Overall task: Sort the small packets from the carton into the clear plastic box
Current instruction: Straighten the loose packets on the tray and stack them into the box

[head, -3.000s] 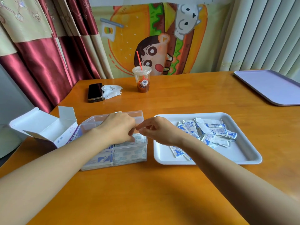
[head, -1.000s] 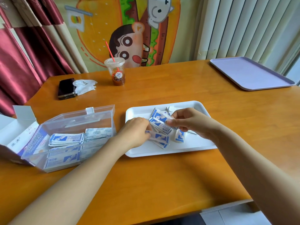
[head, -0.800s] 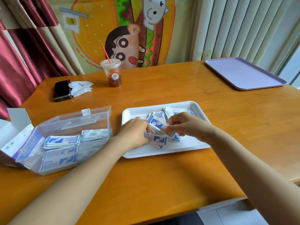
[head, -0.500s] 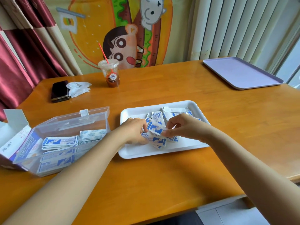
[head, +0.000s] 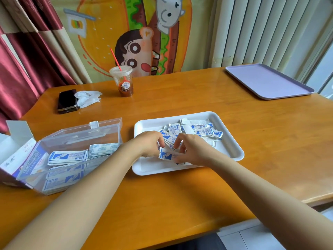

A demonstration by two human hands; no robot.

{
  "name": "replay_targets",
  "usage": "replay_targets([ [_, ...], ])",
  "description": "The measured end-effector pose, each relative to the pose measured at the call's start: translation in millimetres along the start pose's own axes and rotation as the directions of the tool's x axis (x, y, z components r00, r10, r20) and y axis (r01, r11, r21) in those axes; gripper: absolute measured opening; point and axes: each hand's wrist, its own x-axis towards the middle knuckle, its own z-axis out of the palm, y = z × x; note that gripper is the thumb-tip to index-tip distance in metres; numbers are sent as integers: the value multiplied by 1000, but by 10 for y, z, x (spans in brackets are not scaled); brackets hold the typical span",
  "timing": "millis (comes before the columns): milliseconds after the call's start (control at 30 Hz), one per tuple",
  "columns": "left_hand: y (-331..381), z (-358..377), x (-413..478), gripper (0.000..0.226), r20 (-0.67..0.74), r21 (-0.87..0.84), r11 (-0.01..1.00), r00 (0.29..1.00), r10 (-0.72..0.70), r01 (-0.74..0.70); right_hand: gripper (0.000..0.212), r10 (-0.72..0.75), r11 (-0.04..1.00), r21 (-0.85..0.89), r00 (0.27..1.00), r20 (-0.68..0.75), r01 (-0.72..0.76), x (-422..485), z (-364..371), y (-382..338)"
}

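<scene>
- Fingers [head: 177,143] of the right hand [head: 192,150] curl down over a small bundle of packets [head: 168,156], and the left hand [head: 150,144] pinches the same bundle from the other side, so both hands are closed on it, low over the near half of the white tray [head: 232,150].
- More loose packets [head: 201,131] lie scattered and overlapping at the far end of the tray, blue-and-white, flat, some face down.
- The clear plastic box [head: 75,134] sits to the left on the worktop [head: 180,195], lid up, with two neat stacks already laid inside; the open carton [head: 16,154] stands just beside it at the far left.
- How they'll handle: these look feather-light, thin and papery, floppy at the edges, and probably slick against one another, so a bundle could fan out or shed a packet if held loosely.
- Best hold, by the look of it: squeeze across the flat faces near the middle of the bundle, thumb on top and fingers beneath, square the edges with the other hand, then carry it level to the box.
</scene>
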Motion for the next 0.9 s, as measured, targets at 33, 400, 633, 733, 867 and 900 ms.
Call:
replay_targets([
  [33, -8, 4, 0, 28, -5, -6, 1000, 1000, -1, 1, 39, 19, 1000, -12, 1000, 13, -19, 6, -3, -19],
  [400, -21, -61, 109, 40, -390, 19, 991, 912, 127, -130, 28, 46, 993, -111, 992, 119, -33, -34, -113, -52],
  [633, -39, 57, 340, 42, -215, 152, 977, 960, 178, -147, 24, -12, 988, -151, 995, 103, 27, -174, -343, 50],
  [733, -7, 30, 330, 30, -255, 185, 975, 952, 169, -124, 23, -49, 986, -155, 996, 68, 59, -171, -323, 102],
  [867, 8, -12, 287, 14, -290, 112, 987, 946, 147, -119, 21, -122, 983, -139, 992, -25, 117, -107, -281, 164],
  [900, 7, -12, 275, 10, -310, 85, 989, 940, 144, -124, 20, -138, 982, -135, 989, -50, 130, -93, -273, 174],
])
